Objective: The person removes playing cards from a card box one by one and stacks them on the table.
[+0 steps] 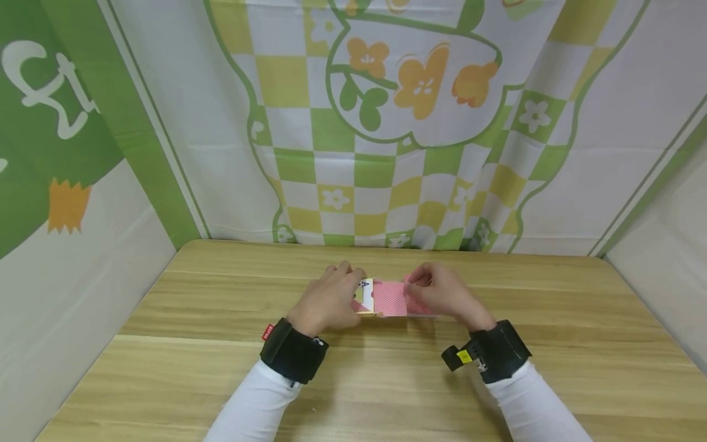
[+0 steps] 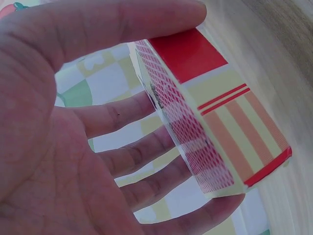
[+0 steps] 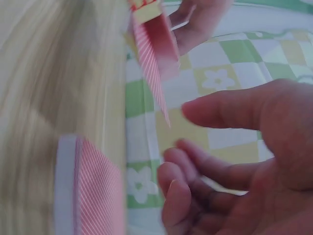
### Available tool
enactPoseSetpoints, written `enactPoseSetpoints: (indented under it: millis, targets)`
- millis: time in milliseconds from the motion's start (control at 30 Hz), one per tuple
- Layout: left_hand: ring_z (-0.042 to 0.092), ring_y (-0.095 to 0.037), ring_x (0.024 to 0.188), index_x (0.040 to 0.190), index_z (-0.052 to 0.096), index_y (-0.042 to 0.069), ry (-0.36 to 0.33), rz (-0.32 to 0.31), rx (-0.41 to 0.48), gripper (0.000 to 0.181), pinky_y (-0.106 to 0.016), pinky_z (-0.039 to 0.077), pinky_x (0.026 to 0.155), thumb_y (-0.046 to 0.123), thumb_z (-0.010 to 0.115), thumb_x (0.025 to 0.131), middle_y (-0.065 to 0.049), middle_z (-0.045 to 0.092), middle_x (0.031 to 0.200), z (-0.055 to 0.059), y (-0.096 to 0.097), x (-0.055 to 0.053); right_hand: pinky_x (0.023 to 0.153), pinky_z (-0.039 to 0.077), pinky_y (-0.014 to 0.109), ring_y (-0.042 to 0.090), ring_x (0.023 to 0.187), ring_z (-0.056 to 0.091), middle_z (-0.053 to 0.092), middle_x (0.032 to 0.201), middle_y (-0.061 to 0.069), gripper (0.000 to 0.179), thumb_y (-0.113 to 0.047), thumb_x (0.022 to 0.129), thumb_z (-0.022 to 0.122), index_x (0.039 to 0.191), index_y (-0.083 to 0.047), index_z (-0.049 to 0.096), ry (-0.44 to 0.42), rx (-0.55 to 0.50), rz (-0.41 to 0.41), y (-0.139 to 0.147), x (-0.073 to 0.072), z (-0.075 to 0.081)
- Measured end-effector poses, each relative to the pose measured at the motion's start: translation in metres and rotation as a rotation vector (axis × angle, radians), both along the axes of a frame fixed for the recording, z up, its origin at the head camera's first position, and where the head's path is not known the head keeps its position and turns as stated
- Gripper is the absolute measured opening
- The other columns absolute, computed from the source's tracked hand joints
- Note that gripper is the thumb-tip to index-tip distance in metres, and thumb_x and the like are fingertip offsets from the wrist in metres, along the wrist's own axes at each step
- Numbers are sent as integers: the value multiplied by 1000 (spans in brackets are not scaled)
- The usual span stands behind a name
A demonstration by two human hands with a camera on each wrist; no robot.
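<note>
My left hand [image 1: 329, 299] grips a playing-card box [image 1: 363, 299], thumb along one narrow side and fingers round the other. In the left wrist view the box [image 2: 220, 122] shows red, cream and striped panels. From its right end a flat pink-patterned piece [image 1: 390, 299] sticks out toward my right hand [image 1: 442, 291]. A pink-backed stack of cards [image 3: 100, 196] lies on the table beside my right hand. In the right wrist view, thumb and loosely bent fingers stand apart with nothing between them, near the tip of the pink piece.
The wooden table [image 1: 248, 368] stretches around both hands. A patterned cloth [image 1: 375, 184] hangs behind its far edge, with more cloth at both sides. Each wrist wears a black band [image 1: 295, 353].
</note>
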State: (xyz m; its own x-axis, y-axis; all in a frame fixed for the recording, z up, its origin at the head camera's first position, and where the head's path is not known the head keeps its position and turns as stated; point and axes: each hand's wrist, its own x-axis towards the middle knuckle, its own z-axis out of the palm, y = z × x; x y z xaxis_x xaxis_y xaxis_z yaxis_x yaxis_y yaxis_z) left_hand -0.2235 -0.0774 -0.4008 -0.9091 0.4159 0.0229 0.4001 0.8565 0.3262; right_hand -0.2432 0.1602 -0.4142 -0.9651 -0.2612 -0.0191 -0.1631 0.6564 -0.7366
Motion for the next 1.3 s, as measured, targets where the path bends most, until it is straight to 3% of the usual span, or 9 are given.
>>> enactPoseSetpoints:
  millis: [167, 400, 633, 900, 1300]
  targets:
    - [53, -28, 104, 134, 60, 8, -10, -8, -20, 67, -50, 50, 81, 11, 83, 71, -9, 56, 115, 0, 2, 0, 83, 51, 42, 28, 96, 60, 66, 103, 11, 29, -12, 85, 80, 109, -2, 67, 217, 55, 120, -1, 1, 3]
    - [53, -29, 105, 134, 60, 9, -15, -16, -30, 66, -53, 50, 84, 14, 84, 73, -10, 57, 117, -1, 4, -1, 92, 49, 47, 29, 108, 59, 65, 112, 4, 42, -19, 73, 92, 106, -10, 68, 327, 153, 324, -9, 5, 1]
    - [53, -28, 102, 133, 61, 8, -20, -37, -32, 66, -51, 50, 82, 13, 85, 72, -9, 56, 115, -2, 6, 0, 91, 49, 42, 25, 108, 58, 64, 111, 2, 44, -19, 67, 95, 100, -13, 67, 340, 193, 357, -17, 7, -3]
    - [54, -28, 102, 132, 61, 8, -11, -64, -42, 63, -50, 51, 81, 12, 83, 72, -8, 56, 115, -2, 7, 1, 84, 50, 36, 20, 100, 57, 64, 106, -1, 43, -17, 68, 94, 102, -12, 69, 326, 205, 346, -17, 8, -5]
    - [53, -27, 100, 132, 61, 8, -15, -51, -29, 67, -49, 51, 81, 14, 86, 70, -9, 57, 115, -2, 4, -1, 78, 49, 34, 19, 94, 56, 64, 101, -2, 41, -16, 69, 93, 101, -13, 68, 335, 268, 376, -10, 6, -1]
